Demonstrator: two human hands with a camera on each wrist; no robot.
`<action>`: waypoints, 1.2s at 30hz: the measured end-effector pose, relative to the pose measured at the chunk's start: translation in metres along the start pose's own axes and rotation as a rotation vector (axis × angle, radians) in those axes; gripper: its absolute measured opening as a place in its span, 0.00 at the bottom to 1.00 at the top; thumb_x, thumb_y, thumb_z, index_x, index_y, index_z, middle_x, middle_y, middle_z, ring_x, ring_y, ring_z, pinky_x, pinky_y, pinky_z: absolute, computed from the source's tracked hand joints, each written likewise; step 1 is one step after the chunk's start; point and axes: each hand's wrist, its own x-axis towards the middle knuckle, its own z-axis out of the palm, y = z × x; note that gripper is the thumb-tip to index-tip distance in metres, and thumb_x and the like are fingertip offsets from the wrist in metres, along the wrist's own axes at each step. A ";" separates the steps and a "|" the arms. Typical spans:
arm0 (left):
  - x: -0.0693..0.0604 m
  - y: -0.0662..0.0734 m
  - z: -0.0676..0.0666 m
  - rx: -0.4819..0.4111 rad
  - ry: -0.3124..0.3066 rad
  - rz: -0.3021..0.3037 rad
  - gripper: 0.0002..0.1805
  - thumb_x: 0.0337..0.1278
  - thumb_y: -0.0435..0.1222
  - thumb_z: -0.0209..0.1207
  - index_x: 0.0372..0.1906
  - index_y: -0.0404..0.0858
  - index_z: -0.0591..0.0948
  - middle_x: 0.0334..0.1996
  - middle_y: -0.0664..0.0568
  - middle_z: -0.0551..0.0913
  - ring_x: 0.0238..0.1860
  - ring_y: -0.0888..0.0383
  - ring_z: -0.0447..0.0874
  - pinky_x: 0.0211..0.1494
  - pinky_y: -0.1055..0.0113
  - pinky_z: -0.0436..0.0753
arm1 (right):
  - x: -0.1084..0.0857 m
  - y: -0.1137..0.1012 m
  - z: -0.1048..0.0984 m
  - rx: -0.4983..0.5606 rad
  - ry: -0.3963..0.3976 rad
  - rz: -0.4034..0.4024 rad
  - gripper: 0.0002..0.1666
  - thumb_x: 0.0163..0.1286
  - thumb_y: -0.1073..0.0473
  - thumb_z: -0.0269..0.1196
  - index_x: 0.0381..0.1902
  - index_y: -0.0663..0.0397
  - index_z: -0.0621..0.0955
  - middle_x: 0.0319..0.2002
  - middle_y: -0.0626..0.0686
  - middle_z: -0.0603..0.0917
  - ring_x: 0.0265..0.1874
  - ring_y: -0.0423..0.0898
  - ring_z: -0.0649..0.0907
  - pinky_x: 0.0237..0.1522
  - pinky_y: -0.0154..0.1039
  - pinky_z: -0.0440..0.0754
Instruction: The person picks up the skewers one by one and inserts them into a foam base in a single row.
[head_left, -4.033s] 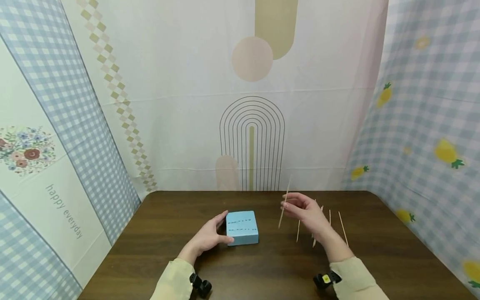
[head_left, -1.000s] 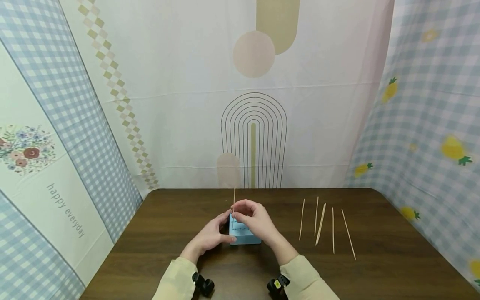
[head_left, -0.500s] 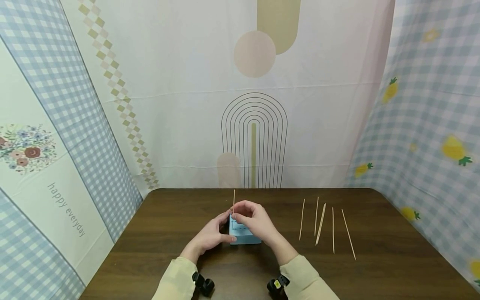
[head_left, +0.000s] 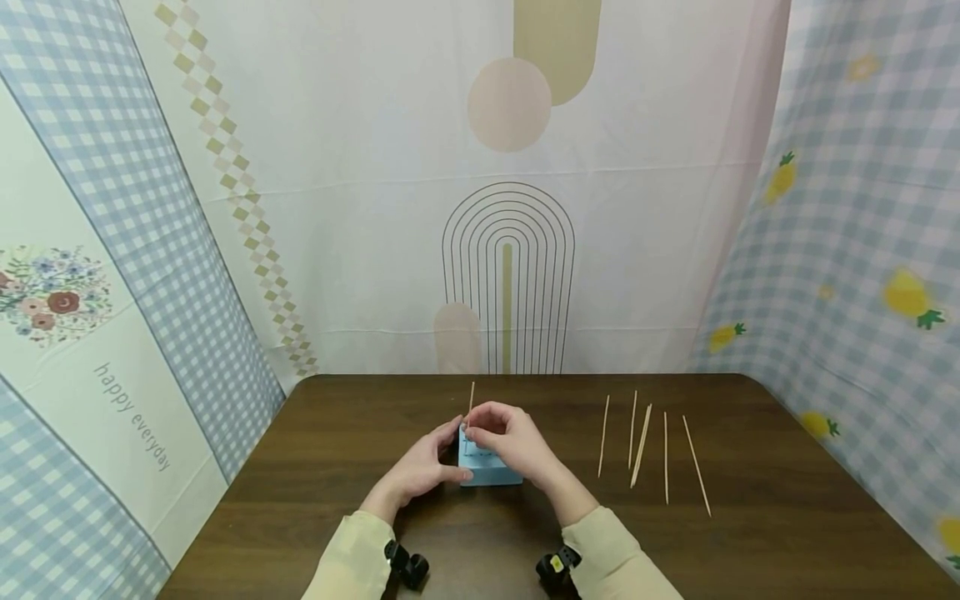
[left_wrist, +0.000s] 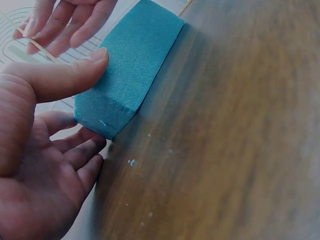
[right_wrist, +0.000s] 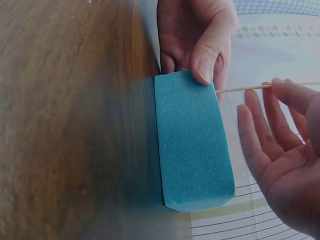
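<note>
Pinching a thin stick [right_wrist: 235, 90] over the blue block [right_wrist: 192, 145]: right hand [head_left: 513, 437]

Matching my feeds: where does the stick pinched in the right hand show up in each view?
Head: stick, slightly left of centre, below mid-height, nearly upright.
Left wrist: stick, upper left, slanting down to the right.
Right wrist: stick, right of centre, upper half, running nearly level.
Shared landmark: the blue block, gripped by the left hand.

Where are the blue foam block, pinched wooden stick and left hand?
Blue foam block [right_wrist: 194, 142], right wrist view: side face.
Pinched wooden stick [right_wrist: 236, 90], right wrist view: shaft near block.
Left hand [head_left: 412, 471], head view: back of hand.
</note>
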 end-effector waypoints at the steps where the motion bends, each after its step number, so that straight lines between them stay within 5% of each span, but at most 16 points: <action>1: 0.000 0.000 0.000 0.000 0.000 0.002 0.55 0.54 0.34 0.77 0.84 0.31 0.60 0.81 0.33 0.63 0.80 0.35 0.60 0.80 0.38 0.60 | 0.000 0.000 0.000 -0.011 -0.009 0.003 0.10 0.76 0.61 0.69 0.52 0.59 0.87 0.45 0.51 0.89 0.43 0.46 0.87 0.47 0.37 0.86; 24: 0.001 -0.001 0.000 0.012 -0.003 -0.001 0.55 0.55 0.35 0.77 0.84 0.29 0.59 0.81 0.32 0.62 0.80 0.33 0.61 0.80 0.38 0.61 | 0.001 0.005 0.002 -0.014 -0.075 0.053 0.07 0.78 0.59 0.68 0.49 0.56 0.86 0.39 0.50 0.88 0.40 0.48 0.88 0.46 0.41 0.90; 36: 0.001 -0.002 -0.001 0.024 -0.004 0.008 0.55 0.55 0.35 0.78 0.84 0.30 0.60 0.80 0.32 0.63 0.80 0.33 0.61 0.79 0.37 0.61 | -0.001 0.004 -0.001 -0.101 -0.091 -0.019 0.13 0.74 0.62 0.71 0.53 0.60 0.86 0.46 0.52 0.89 0.48 0.49 0.88 0.52 0.40 0.85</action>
